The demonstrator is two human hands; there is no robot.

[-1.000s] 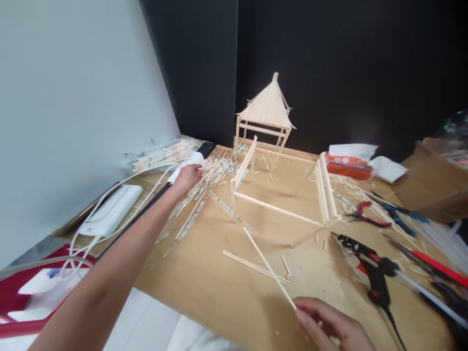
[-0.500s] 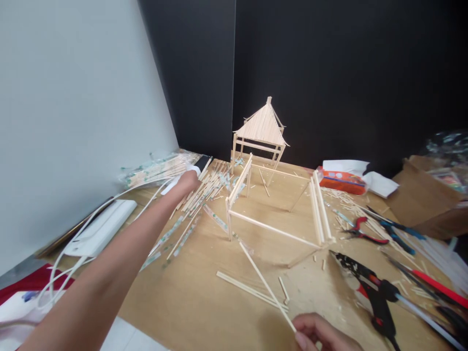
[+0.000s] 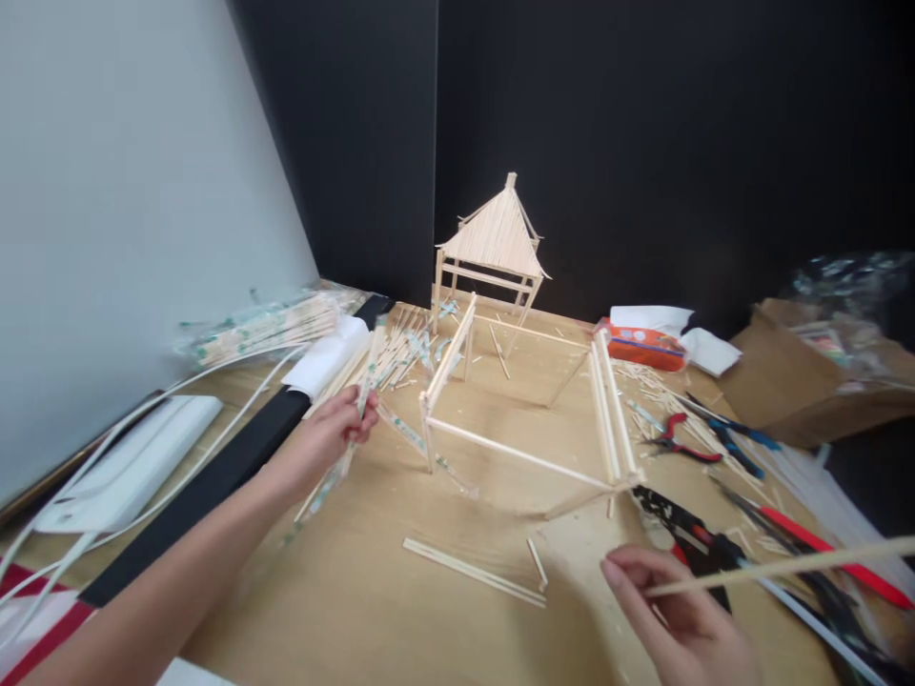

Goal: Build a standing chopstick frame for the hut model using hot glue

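Observation:
My left hand [image 3: 333, 429] is closed around a wrapped chopstick [image 3: 372, 357] whose clear sleeve has green print; it points up and away, over the pile of loose sticks [image 3: 404, 357]. At the lower right, my right hand [image 3: 679, 624] pinches one end of a thin wooden stick [image 3: 807, 560] that reaches out past the right edge. Between the hands stands an open stick frame [image 3: 515, 448] on legs. In front of it, two long sticks [image 3: 472, 572] and a short broken stick [image 3: 538, 564] lie on the wooden table [image 3: 343, 610].
Behind the frame stands a stick house model with a pointed roof [image 3: 497, 233]. On the right are a glue gun [image 3: 690, 534], red-handled pliers [image 3: 672, 438], an orange tissue pack [image 3: 643, 345] and a cardboard box [image 3: 772, 381]. A white power strip [image 3: 135, 457] with cables lies left.
My left hand has come back from the far pile, now with a wrapped chopstick. My right hand has moved right and swung its stick from pointing forward-left to pointing right.

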